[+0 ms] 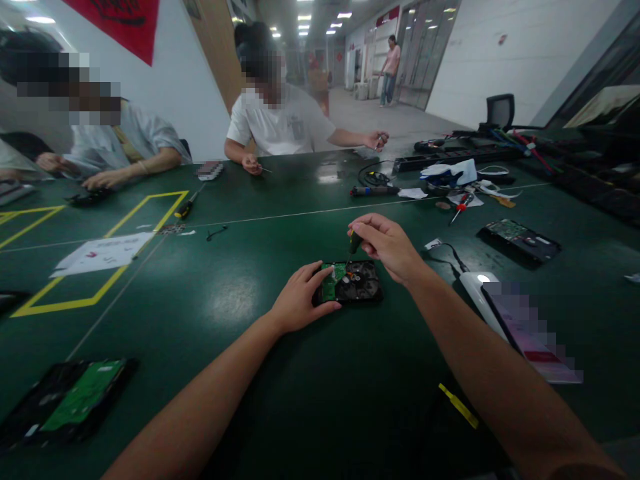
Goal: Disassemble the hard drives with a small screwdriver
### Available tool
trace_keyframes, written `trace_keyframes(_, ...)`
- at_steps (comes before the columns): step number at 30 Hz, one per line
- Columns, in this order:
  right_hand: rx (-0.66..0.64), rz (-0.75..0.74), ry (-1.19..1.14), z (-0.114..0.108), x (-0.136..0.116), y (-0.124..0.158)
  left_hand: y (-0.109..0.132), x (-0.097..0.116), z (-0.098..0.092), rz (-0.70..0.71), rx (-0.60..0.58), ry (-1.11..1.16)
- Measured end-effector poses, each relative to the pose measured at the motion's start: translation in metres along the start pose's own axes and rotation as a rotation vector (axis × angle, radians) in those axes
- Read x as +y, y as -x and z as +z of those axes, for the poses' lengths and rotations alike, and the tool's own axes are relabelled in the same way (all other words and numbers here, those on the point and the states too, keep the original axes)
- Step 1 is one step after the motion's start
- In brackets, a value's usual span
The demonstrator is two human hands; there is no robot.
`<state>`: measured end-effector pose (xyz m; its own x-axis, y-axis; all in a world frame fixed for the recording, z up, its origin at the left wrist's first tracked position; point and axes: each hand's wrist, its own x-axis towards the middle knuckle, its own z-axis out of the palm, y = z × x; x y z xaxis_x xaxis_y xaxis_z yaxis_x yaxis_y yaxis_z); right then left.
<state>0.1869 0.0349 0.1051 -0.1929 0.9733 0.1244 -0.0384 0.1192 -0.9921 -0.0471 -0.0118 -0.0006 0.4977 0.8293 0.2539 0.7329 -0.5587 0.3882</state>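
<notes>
A hard drive (367,281) lies on the green table in front of me, its green circuit board (329,285) facing up at the left part. My left hand (301,297) grips the drive's left end, fingers over the board and thumb along the near edge. In my right hand (383,243) is a small screwdriver (355,241) with a dark and yellow-green handle, held upright between the fingertips. Its tip points down at the drive beside the board's right edge; whether it sits in a screw is too small to tell.
Other hard drives lie at front left (83,400) and right (523,240). A phone (530,340) leans on a white device (480,287) near my right forearm. Tools and cables, including a red screwdriver (461,208), lie back right. Two people (285,120) work across the table.
</notes>
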Motion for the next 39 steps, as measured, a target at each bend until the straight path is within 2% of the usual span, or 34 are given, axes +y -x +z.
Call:
trace_keyframes(9,-0.078,0.026,-0.062,0.0010,0.0003,0.0005,-0.0001,0.0023,-0.0021,-0.002,-0.005,0.000)
trace_keyframes(18,0.049,-0.013,-0.002,-0.0007,-0.0005,-0.0001,0.0001,0.0005,-0.0008,-0.004,-0.003,0.000)
trace_keyframes(25,-0.056,0.019,-0.058,-0.0010,-0.0017,-0.0005,0.0006,0.0006,-0.0008,0.003,-0.004,-0.002)
trace_keyframes(35,0.019,0.009,-0.012,-0.0018,-0.0011,-0.0006,0.0005,-0.0013,0.0004,0.001,0.005,0.004)
trace_keyframes(39,0.005,-0.017,-0.002,-0.0014,-0.0003,0.0001,0.0005,-0.0004,-0.0006,0.003,0.003,0.006)
